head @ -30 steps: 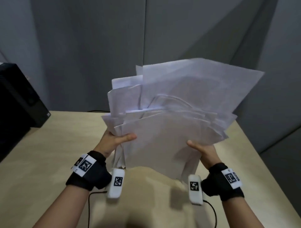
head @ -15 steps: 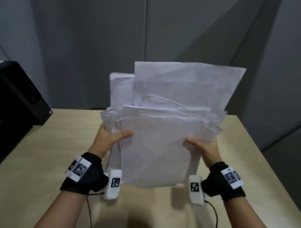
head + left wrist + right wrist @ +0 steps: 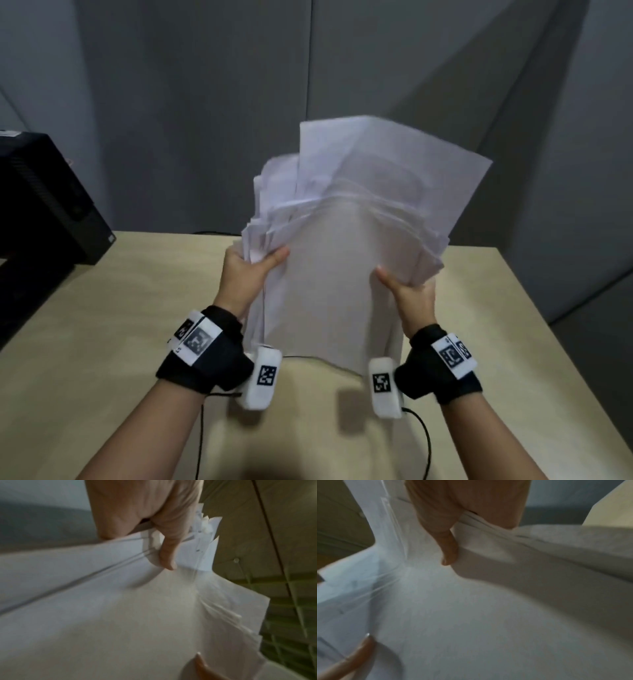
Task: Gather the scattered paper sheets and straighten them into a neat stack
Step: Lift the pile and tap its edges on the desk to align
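A loose bundle of white paper sheets (image 3: 346, 260) stands almost upright above the wooden table (image 3: 102, 335), its top edges fanned and uneven. My left hand (image 3: 251, 270) grips the bundle's left edge, thumb on the near face and fingers hidden behind. My right hand (image 3: 407, 291) grips the right edge the same way. In the left wrist view my left hand (image 3: 154, 527) pinches the paper sheets (image 3: 137, 615), whose corners stick out unevenly. In the right wrist view my right hand (image 3: 452, 534) pinches the blurred paper sheets (image 3: 471, 615).
A black box-shaped device (image 3: 41, 205) stands at the table's left rear. Grey partition walls (image 3: 205, 102) close off the back. The table's right edge (image 3: 561, 342) drops to a dark floor. Thin black cables (image 3: 200, 438) run from both wrist cameras along my forearms.
The widely fanned sheets have been drawn together into a narrower, more upright bundle. Both hands have shifted along its sides and tilted it slightly to the right.
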